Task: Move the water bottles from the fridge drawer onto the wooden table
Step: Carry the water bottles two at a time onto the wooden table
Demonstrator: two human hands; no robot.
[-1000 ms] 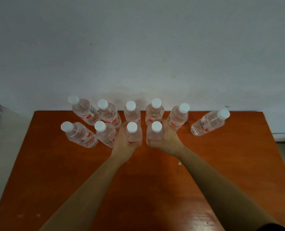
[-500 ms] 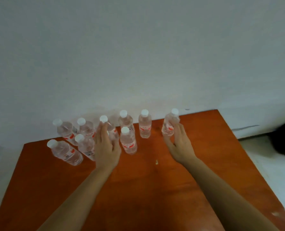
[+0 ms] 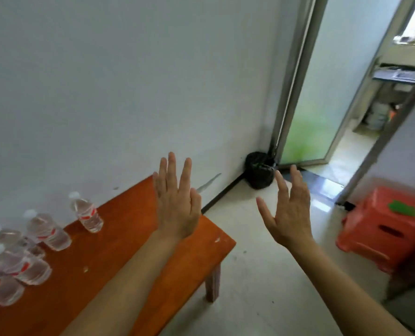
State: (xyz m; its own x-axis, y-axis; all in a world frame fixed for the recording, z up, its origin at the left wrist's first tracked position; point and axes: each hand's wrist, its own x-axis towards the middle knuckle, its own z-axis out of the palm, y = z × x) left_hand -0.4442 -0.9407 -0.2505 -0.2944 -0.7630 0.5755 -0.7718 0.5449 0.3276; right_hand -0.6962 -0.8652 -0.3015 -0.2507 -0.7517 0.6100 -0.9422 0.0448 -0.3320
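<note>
White wall (image 3: 119, 88): plain, fills the upper left and centre behind everything else. Floor (image 3: 269, 275): pale, glossy, running toward an open doorway at the right. Glass door (image 3: 308, 110): frosted, green-tinted low down, swung open in a metal frame at the room's corner. Wooden table (image 3: 119, 258): reddish-orange top, one leg visible under its near right corner, set against the wall at lower left. Plastic stool (image 3: 381, 236): orange-red, on the floor at the right, well apart from the table, a green patch on its seat. Black bag (image 3: 258, 169): on the floor in the corner beside the door frame. Left hand (image 3: 176, 207): raised above the table's right end, palm away, fingers straight and spread, holding nothing and touching nothing. Right hand (image 3: 288, 214): raised over the floor beyond the table edge, fingers splayed wide, likewise empty. Water bottles (image 3: 19, 258): clear, white caps, red labels, clustered on the table's left end near the wall, partly cut off by the frame edge and blurred; the nearest one (image 3: 86, 213) stands a little apart from the rest, clear of both hands.
</note>
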